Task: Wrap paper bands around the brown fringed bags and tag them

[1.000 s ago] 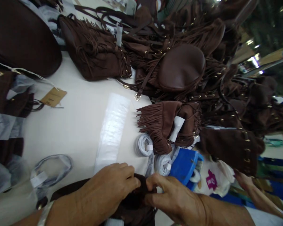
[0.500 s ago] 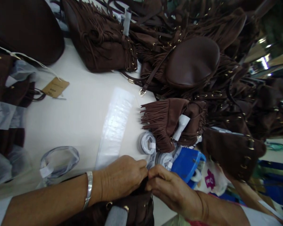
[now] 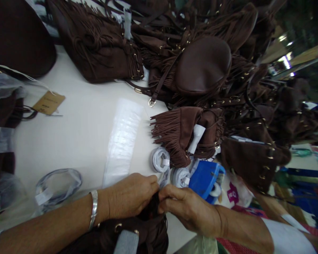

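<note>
A dark brown bag (image 3: 145, 231) with brass eyelets lies at the bottom edge, close to me. My left hand (image 3: 131, 195) and my right hand (image 3: 187, 208) meet at its upper end, fingers pinched. Dark material of the bag shows between them; the exact part gripped is hidden by the fingers. A grey wrapped strip (image 3: 126, 242) crosses the front of the bag. Just beyond my hands sit two plastic-wrapped strap coils, a nearer coil (image 3: 180, 177) and a farther coil (image 3: 160, 159). A flat clear plastic sleeve (image 3: 123, 139) lies beyond my left hand.
Brown fringed bags (image 3: 204, 65) are heaped along the far side and right. One smaller fringed bag (image 3: 175, 128) lies nearer. A blue tape dispenser (image 3: 205, 180) stands right. At left are a wrapped strap loop (image 3: 58, 187) and a cardboard tag (image 3: 49, 102). Another person's arm (image 3: 271, 206) shows at right.
The whole view has shifted, so things on the table appear slightly farther left. Both hands stay pinched together at the top of the bag, and more of its dark material shows beneath them.
</note>
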### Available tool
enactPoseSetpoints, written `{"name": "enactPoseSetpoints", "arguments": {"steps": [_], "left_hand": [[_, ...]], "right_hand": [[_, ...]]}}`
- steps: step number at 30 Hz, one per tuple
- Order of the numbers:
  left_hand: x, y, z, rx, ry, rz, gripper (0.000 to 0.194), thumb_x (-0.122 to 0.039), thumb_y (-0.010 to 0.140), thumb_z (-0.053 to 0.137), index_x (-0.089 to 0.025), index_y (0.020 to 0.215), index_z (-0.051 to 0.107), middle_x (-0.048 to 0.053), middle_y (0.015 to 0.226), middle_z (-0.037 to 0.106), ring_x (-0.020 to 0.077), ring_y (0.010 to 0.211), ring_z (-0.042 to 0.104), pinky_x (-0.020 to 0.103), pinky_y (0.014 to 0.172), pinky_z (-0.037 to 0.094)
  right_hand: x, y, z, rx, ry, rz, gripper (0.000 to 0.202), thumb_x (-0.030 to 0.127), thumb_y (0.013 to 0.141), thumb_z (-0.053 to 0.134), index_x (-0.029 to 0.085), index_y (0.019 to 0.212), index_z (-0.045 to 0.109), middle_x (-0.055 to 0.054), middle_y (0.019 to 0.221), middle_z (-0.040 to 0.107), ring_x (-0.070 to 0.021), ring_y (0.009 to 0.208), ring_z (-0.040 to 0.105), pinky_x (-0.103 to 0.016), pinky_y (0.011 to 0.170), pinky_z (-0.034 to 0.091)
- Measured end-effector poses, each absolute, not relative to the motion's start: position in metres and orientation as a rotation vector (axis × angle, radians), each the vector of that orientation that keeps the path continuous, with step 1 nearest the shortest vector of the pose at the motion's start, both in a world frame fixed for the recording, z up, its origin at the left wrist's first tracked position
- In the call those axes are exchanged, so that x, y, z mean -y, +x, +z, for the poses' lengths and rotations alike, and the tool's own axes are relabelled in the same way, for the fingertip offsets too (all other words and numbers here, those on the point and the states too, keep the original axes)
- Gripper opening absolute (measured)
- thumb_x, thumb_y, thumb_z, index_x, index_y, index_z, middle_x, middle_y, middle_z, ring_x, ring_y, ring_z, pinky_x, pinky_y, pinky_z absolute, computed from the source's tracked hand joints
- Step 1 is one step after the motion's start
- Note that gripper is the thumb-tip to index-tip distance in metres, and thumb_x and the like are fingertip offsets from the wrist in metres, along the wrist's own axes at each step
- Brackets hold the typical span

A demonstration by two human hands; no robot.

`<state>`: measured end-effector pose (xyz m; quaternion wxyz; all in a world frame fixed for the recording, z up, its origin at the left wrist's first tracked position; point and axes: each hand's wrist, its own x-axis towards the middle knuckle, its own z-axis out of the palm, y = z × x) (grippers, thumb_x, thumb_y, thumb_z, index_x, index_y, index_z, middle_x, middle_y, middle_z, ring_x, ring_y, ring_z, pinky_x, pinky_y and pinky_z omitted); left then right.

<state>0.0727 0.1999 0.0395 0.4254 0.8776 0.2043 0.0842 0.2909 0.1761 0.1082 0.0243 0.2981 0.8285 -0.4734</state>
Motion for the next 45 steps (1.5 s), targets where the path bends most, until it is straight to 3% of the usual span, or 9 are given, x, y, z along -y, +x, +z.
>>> {"name": "enactPoseSetpoints", "arguments": {"steps": [9, 18, 23, 28, 32, 35, 38, 41, 45], "left_hand": [[-0.193, 0.048, 0.053, -0.957, 2.067, 0.017, 0.023, -0.007, 0.085, 0.046, -0.02, 0.103, 0.053, 0.005, 0.1, 0.062, 0.0194, 0.085, 0.065, 0.031, 0.073, 0.05], [-0.188, 0.056, 0.032, -0.948, 2.369, -0.096, 0.027, -0.005, 0.075, 0.055, -0.02, 0.096, 0.055, 0.005, 0.095, 0.06, 0.0259, 0.084, 0.061, 0.04, 0.073, 0.049], [-0.187, 0.048, 0.045, -0.858, 2.366, 0.012, 0.028, -0.003, 0.08, 0.047, -0.02, 0.101, 0.053, 0.007, 0.102, 0.057, 0.0268, 0.091, 0.057, 0.045, 0.08, 0.048], [-0.189, 0.035, 0.058, -0.841, 2.321, 0.007, 0.017, -0.011, 0.086, 0.053, -0.019, 0.101, 0.055, 0.006, 0.103, 0.059, 0.0236, 0.093, 0.057, 0.039, 0.082, 0.048], [-0.172, 0.004, 0.068, -1.023, 2.096, 0.053, 0.018, -0.023, 0.096, 0.042, -0.021, 0.104, 0.058, 0.005, 0.102, 0.063, 0.0188, 0.094, 0.06, 0.031, 0.083, 0.046], [-0.155, -0.024, 0.081, -1.082, 1.87, -0.031, 0.028, -0.034, 0.099, 0.035, -0.024, 0.102, 0.061, 0.002, 0.092, 0.067, 0.0179, 0.084, 0.063, 0.028, 0.073, 0.044], [-0.145, -0.048, 0.09, -1.049, 1.684, -0.097, 0.027, -0.04, 0.098, 0.039, -0.025, 0.092, 0.061, -0.002, 0.084, 0.068, 0.0156, 0.076, 0.062, 0.025, 0.067, 0.041], [-0.144, -0.062, 0.089, -1.065, 1.623, -0.124, 0.029, -0.045, 0.096, 0.042, -0.024, 0.083, 0.056, -0.004, 0.078, 0.063, 0.014, 0.071, 0.058, 0.025, 0.062, 0.036], [-0.142, -0.067, 0.079, -1.077, 1.624, -0.087, 0.039, -0.051, 0.099, 0.033, -0.023, 0.079, 0.05, -0.005, 0.072, 0.056, 0.0128, 0.067, 0.053, 0.026, 0.06, 0.031]], "right_hand": [[-0.205, 0.287, 0.12, -2.474, 0.796, -1.399, 0.041, 0.006, 0.09, 0.043, 0.018, 0.128, 0.051, -0.009, 0.12, 0.056, -0.0148, 0.1, 0.059, -0.026, 0.082, 0.05], [-0.212, 0.293, 0.108, -2.449, 0.64, -1.24, 0.013, 0.012, 0.092, 0.048, 0.017, 0.098, 0.057, -0.004, 0.102, 0.06, -0.0132, 0.086, 0.059, -0.022, 0.07, 0.045], [-0.205, 0.297, 0.104, -2.497, 0.536, -0.951, 0.014, 0.012, 0.094, 0.045, 0.017, 0.088, 0.056, -0.004, 0.096, 0.06, -0.0164, 0.088, 0.055, -0.027, 0.074, 0.042], [-0.205, 0.282, 0.118, -2.503, 0.554, -0.866, 0.006, 0.019, 0.09, 0.054, 0.017, 0.093, 0.059, -0.005, 0.094, 0.062, -0.0191, 0.086, 0.055, -0.03, 0.074, 0.041], [-0.209, 0.265, 0.132, -2.536, 0.606, -1.009, 0.022, 0.026, 0.08, 0.067, 0.018, 0.1, 0.061, -0.004, 0.094, 0.066, -0.0226, 0.093, 0.055, -0.035, 0.084, 0.04], [-0.212, 0.256, 0.127, -2.492, 0.561, -1.278, 0.018, 0.025, 0.085, 0.063, 0.019, 0.102, 0.063, -0.003, 0.094, 0.067, -0.019, 0.091, 0.059, -0.029, 0.083, 0.041], [-0.215, 0.252, 0.116, -2.322, 0.562, -1.482, 0.022, 0.034, 0.091, 0.058, 0.02, 0.107, 0.062, -0.001, 0.09, 0.068, -0.0146, 0.078, 0.061, -0.023, 0.067, 0.041], [-0.217, 0.254, 0.107, -2.248, 0.605, -1.421, 0.024, 0.039, 0.091, 0.057, 0.019, 0.103, 0.061, -0.001, 0.079, 0.066, -0.0143, 0.067, 0.059, -0.022, 0.058, 0.038], [-0.214, 0.261, 0.098, -2.299, 0.719, -1.319, 0.03, 0.044, 0.093, 0.053, 0.019, 0.108, 0.059, -0.005, 0.084, 0.067, -0.018, 0.075, 0.063, -0.025, 0.066, 0.041]]}}
